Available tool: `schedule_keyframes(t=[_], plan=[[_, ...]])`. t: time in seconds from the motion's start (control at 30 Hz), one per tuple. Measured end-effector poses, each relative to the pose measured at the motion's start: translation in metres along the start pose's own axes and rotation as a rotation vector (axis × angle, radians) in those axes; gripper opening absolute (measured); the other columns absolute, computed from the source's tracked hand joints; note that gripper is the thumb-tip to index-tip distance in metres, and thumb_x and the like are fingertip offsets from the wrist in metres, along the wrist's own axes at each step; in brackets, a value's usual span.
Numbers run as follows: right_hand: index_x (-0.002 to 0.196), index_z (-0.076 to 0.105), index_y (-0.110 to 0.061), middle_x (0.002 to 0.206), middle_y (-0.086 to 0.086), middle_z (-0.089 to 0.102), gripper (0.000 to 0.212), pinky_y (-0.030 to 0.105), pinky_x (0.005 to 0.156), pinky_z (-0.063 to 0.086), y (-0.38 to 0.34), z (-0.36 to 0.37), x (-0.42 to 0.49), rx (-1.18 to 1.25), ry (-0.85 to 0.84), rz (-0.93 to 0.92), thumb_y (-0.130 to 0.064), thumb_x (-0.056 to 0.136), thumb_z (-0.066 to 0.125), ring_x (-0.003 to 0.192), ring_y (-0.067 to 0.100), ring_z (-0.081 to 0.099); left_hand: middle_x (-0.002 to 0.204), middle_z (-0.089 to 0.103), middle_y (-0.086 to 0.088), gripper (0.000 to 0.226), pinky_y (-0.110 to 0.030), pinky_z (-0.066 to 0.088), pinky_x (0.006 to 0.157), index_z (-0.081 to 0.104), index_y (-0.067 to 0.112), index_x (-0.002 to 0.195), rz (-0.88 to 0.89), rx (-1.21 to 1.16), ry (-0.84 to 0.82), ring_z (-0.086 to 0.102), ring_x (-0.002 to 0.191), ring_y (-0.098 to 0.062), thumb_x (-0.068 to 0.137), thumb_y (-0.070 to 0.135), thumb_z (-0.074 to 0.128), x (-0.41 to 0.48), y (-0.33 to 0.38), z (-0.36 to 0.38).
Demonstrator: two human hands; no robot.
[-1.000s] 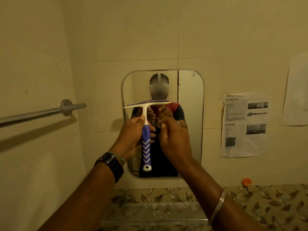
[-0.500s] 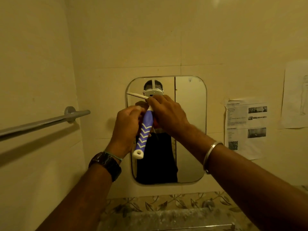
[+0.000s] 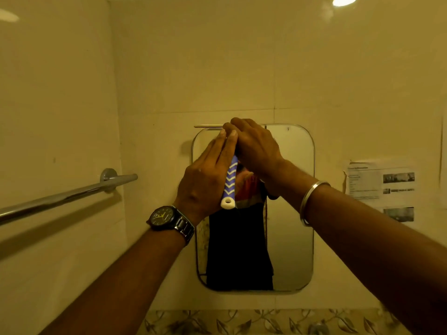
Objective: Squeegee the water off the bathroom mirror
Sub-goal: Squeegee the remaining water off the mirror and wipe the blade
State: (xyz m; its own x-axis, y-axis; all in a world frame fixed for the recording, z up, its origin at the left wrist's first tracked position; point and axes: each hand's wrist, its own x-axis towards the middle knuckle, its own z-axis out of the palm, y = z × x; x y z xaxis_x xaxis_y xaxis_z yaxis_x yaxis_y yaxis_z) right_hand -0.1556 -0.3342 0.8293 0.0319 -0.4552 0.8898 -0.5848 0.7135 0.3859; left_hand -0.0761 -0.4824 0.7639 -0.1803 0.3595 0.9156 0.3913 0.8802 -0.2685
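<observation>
- Two forearms come in from 7 and 5 o'clock. Watch on left wrist, metal bangle on right wrist.
- Left hand: fingers straight and close together, laid flat along the left side of the squeegee handle, fingertips up by the mirror's top edge. Flat press, not a wrap; thumb hidden.
- Right hand: fingers curled over the top of the squeegee at the neck, hiding the middle of the blade. Looks closed on it.
- Handle: purple with white chevrons, white ring end hanging at 6 o'clock, slightly tilted.
- Blade: pale strip pokes out at 9 o'clock of the hands, level with the top-left corner of the mirror.
- Mirror sits on the tiled wall, dark clothing reflected in it.
- Towel bar at 9 o'clock; printed paper taped to the wall at 3 o'clock.
</observation>
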Motion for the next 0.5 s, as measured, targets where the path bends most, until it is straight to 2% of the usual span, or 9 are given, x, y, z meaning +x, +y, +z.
schedule_keyframes(t=[0.07, 0.2, 0.4, 0.5], plan=[[0.109, 0.065, -0.005, 0.099, 0.012, 0.065, 0.035, 0.035, 0.068, 0.05, 0.006, 0.005, 0.005, 0.018, -0.025, -0.005, -0.027, 0.086, 0.079, 0.085, 0.027, 0.061, 0.155, 0.042, -0.027, 0.079, -0.049, 0.058, 0.098, 0.036, -0.006, 0.154, -0.007, 0.004, 0.023, 0.053, 0.138, -0.038, 0.094, 0.026, 0.077, 0.005, -0.001, 0.009], [0.109, 0.065, -0.004, 0.099, 0.012, 0.066, 0.033, 0.031, 0.064, 0.041, 0.009, 0.014, 0.003, 0.022, -0.019, 0.005, -0.029, 0.09, 0.076, 0.084, 0.027, 0.064, 0.147, 0.049, -0.033, 0.073, -0.051, 0.061, 0.09, 0.044, -0.014, 0.145, -0.015, -0.006, 0.089, 0.062, 0.125, -0.043, 0.092, 0.021, 0.078, 0.004, 0.0, 0.027], [0.113, 0.068, -0.001, 0.106, 0.016, 0.071, 0.04, 0.029, 0.063, 0.046, -0.002, 0.03, -0.015, 0.08, 0.007, 0.047, -0.024, 0.084, 0.083, 0.085, 0.031, 0.071, 0.133, 0.062, -0.032, 0.063, -0.045, 0.062, 0.088, 0.055, -0.015, 0.134, -0.003, 0.036, 0.2, 0.071, 0.111, -0.042, 0.095, 0.034, 0.062, -0.014, 0.003, 0.045], [0.115, 0.067, -0.002, 0.112, 0.018, 0.07, 0.041, 0.037, 0.066, 0.057, -0.009, 0.037, -0.029, 0.074, -0.003, 0.044, -0.026, 0.086, 0.082, 0.091, 0.032, 0.071, 0.129, 0.064, -0.033, 0.064, -0.045, 0.063, 0.085, 0.057, -0.016, 0.131, 0.003, 0.028, 0.22, 0.073, 0.105, -0.042, 0.102, 0.041, 0.054, -0.03, 0.004, 0.055]])
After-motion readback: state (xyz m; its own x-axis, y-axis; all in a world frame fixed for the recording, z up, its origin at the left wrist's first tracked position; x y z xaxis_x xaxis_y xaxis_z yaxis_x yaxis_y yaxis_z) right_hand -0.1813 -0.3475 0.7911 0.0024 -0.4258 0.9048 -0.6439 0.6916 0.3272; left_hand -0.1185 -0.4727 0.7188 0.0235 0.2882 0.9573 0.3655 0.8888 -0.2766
